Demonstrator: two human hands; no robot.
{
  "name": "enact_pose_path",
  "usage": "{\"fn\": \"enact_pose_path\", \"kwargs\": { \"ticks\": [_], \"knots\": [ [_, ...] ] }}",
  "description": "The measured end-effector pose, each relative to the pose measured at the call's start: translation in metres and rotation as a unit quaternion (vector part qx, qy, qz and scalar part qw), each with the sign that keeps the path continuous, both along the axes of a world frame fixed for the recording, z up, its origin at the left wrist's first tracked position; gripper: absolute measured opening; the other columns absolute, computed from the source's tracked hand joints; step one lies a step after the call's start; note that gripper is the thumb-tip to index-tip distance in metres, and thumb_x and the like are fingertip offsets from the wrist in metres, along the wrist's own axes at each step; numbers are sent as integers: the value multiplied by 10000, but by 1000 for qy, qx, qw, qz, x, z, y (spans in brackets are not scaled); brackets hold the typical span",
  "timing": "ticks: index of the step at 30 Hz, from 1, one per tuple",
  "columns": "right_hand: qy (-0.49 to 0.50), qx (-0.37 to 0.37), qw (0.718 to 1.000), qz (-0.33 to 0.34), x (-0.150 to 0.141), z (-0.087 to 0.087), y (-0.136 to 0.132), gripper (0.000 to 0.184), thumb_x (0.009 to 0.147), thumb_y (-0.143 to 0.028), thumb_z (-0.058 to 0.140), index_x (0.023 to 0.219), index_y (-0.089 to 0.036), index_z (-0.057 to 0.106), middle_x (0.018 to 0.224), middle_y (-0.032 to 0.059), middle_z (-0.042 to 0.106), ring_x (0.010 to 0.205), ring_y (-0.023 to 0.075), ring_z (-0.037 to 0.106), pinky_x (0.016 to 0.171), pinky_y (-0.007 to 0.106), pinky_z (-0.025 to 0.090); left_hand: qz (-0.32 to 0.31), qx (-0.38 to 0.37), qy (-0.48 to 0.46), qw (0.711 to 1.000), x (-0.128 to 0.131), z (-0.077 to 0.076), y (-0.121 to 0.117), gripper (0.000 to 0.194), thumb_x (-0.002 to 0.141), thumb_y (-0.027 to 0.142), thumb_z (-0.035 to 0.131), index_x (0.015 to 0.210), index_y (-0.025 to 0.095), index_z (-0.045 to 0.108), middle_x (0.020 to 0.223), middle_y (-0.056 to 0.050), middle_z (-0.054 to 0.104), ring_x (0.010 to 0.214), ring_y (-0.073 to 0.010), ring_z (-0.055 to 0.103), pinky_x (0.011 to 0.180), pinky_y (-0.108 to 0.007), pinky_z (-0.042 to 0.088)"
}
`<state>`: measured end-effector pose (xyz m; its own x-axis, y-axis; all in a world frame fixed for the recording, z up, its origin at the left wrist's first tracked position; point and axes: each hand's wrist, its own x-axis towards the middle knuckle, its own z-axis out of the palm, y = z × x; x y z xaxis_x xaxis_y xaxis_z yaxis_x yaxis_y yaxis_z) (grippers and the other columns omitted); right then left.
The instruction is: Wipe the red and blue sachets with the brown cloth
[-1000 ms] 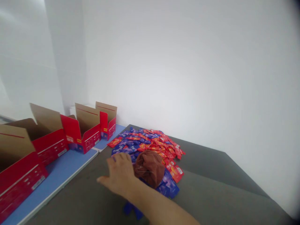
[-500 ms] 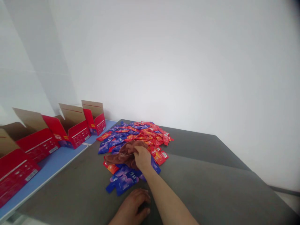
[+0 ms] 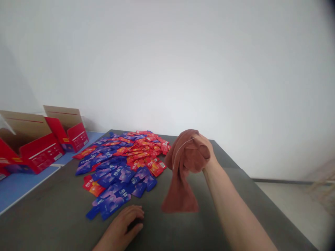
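Note:
My right hand grips a brown cloth and holds it up over the dark table. The cloth is bunched at the top, with one end hanging down, and it hides most of my fingers. My left hand rests low over the table's near side, its fingers curved with a gap between thumb and forefinger and nothing in it. Just beyond it lie blue packets, the nearest part of a spread pile. Red packets make up much of the pile's far right part.
Open red cardboard boxes with raised brown flaps stand in a row on a blue surface at the left. A white wall rises behind the table. Floor shows beyond the table's right edge.
My right hand has lifted the brown cloth off the packets and carried it to the right. The view has turned rightward. My left hand keeps about the same curved pose near the packets.

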<state>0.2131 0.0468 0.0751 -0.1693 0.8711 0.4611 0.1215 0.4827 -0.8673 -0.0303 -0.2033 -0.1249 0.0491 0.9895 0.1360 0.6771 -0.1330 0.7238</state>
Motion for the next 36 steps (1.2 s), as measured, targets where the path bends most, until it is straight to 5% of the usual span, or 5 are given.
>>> {"fn": "enact_pose_path", "kwargs": {
  "ticks": [12, 21, 29, 31, 36],
  "knots": [
    [5, -54, 998, 9, 92, 21, -20, 262, 768, -397, 639, 895, -186, 725, 854, 28, 751, 794, 182, 686, 768, 309, 537, -3, 17, 65, 998, -11, -3, 8, 231, 927, 398, 615, 1059, 349, 797, 1242, -15, 783, 1207, -296, 709, 1064, -459, 574],
    [-360, -120, 908, -174, 208, -67, -21, 246, 806, -272, 656, 1003, -146, 732, 1047, 163, 740, 1044, 291, 663, 970, 419, 471, 8, 27, 79, 996, -16, -5, 11, 243, 887, 454, 659, 1043, 346, 812, 1189, -2, 807, 1144, -288, 744, 1026, -433, 599],
    [-472, 49, 879, 35, 104, -151, -102, 525, 764, -473, 830, 1201, -216, 695, 1236, 95, 678, 1182, 295, 582, 1058, 403, 449, -2, 27, 109, 994, -32, -22, 20, 283, 876, 521, 663, 1045, 354, 816, 1180, -4, 811, 1108, -290, 762, 1014, -438, 600],
    [-492, 61, 868, 12, 77, -170, -108, 324, 883, -432, 730, 1093, -186, 716, 1159, 121, 689, 1158, 307, 580, 1005, 419, 471, 0, 30, 110, 993, -33, -24, 20, 291, 877, 533, 662, 1047, 353, 815, 1183, -4, 810, 1105, -289, 764, 1016, -434, 599],
    [-429, 47, 902, -16, 61, -166, -105, 167, 1006, -222, 528, 945, -191, 680, 1014, 70, 692, 997, 208, 612, 890, 317, 468, 1, 33, 100, 994, -32, -21, 18, 300, 879, 542, 663, 1045, 345, 818, 1186, -9, 810, 1106, -285, 764, 1021, -413, 597]
  ]
}}
